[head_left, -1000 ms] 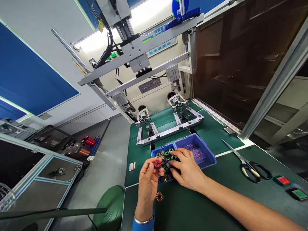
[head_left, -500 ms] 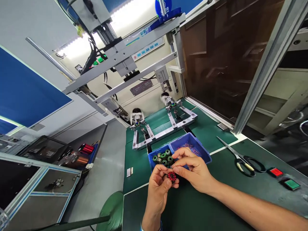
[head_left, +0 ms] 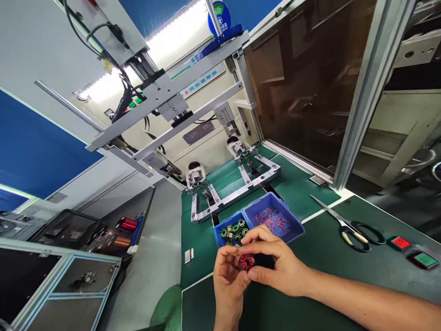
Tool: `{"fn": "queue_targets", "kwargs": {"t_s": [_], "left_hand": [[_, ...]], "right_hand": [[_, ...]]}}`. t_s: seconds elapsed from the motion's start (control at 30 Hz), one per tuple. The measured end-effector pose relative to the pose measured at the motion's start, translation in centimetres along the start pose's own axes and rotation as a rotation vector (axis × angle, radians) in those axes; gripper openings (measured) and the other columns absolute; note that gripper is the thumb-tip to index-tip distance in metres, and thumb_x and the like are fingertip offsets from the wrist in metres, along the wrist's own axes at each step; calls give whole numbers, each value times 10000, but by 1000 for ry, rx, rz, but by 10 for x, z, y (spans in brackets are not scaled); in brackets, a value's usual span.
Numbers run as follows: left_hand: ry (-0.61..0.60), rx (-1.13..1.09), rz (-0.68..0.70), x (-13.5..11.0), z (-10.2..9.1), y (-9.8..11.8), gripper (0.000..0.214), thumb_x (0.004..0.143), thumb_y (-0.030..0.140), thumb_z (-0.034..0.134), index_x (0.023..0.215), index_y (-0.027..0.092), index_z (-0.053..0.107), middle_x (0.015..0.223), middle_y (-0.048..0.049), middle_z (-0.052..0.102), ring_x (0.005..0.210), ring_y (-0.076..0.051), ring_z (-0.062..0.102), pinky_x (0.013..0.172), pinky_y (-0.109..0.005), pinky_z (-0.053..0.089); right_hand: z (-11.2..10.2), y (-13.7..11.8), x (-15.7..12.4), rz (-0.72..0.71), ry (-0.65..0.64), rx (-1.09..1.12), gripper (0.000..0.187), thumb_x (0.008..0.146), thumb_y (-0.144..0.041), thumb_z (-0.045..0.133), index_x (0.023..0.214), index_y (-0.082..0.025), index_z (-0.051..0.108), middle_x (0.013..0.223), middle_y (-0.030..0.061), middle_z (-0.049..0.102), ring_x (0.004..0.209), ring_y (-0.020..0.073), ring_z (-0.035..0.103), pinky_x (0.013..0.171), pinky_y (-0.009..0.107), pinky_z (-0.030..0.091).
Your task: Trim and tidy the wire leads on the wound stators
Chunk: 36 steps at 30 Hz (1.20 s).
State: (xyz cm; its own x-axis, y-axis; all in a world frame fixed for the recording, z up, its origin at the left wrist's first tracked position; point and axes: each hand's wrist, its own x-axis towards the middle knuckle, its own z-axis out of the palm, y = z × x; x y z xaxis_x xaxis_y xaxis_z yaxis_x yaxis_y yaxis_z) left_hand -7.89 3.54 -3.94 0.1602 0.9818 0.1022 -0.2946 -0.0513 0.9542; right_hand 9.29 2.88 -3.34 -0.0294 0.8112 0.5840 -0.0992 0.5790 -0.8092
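My left hand [head_left: 228, 280] and my right hand [head_left: 275, 264] meet over the near edge of the green mat, both pinching one small red wound ring part [head_left: 246, 262]. Just beyond my fingers stands a blue bin [head_left: 218, 237] with several green ring parts [head_left: 233, 230] in it. A second blue bin [head_left: 292, 226] beside it on the right holds thin red wire pieces [head_left: 272, 218].
Two metal fixtures [head_left: 237, 184] on a frame stand behind the bins, under a machine gantry [head_left: 165, 99]. Scissors [head_left: 347, 225] lie to the right, with a red button [head_left: 399, 242] and a green button [head_left: 426, 260] beyond. Copper wire spools [head_left: 119, 232] sit lower left. A green stool [head_left: 167, 310] is below the table edge.
My right hand left the green-parts bin and joined my left hand on the red ring part, which came toward me. The view shifted; the orange ring seen on the mat is out of sight.
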Motion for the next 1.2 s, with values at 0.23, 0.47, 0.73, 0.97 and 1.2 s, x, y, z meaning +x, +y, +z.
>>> {"fn": "queue_targets", "kwargs": {"t_s": [0.23,0.47,0.73,0.97,1.2], "left_hand": [[-127,-55,-21,0,8,5,463,638,363,901,1010,242,653,930,-19,649,808,-148,645,658,-208,544],[-227,-153,-214,-2,14,8,365,849,481,698,1090,208,681,852,-43,677,612,-113,635,595,-233,551],[-138,-68,-79,-2,17,8,350,723,369,843,991,213,680,804,-21,684,661,-153,678,609,-246,578],[-51,-49,-8,-4,13,5,435,639,317,905,1007,247,683,800,12,658,684,-97,625,643,-180,551],[-67,-32,-11,-4,16,9,483,607,299,922,1025,265,682,876,4,657,755,-117,643,658,-178,550]], "right_hand": [[4,1,-1,38,50,44,117,923,-319,667,891,-274,770,1011,56,627,891,167,597,787,341,535],[4,0,-1,124,-14,232,164,951,-322,629,883,-219,738,1039,31,575,451,14,520,727,347,578],[-6,-9,8,-35,148,-40,235,953,-398,613,839,-225,724,905,66,614,882,186,604,770,328,523],[-2,-6,5,4,55,-44,185,897,-413,691,999,-266,739,1028,69,636,999,209,600,844,358,518],[1,-6,3,7,21,-58,171,950,-309,614,834,-229,712,971,65,640,990,210,584,848,392,508]]}}
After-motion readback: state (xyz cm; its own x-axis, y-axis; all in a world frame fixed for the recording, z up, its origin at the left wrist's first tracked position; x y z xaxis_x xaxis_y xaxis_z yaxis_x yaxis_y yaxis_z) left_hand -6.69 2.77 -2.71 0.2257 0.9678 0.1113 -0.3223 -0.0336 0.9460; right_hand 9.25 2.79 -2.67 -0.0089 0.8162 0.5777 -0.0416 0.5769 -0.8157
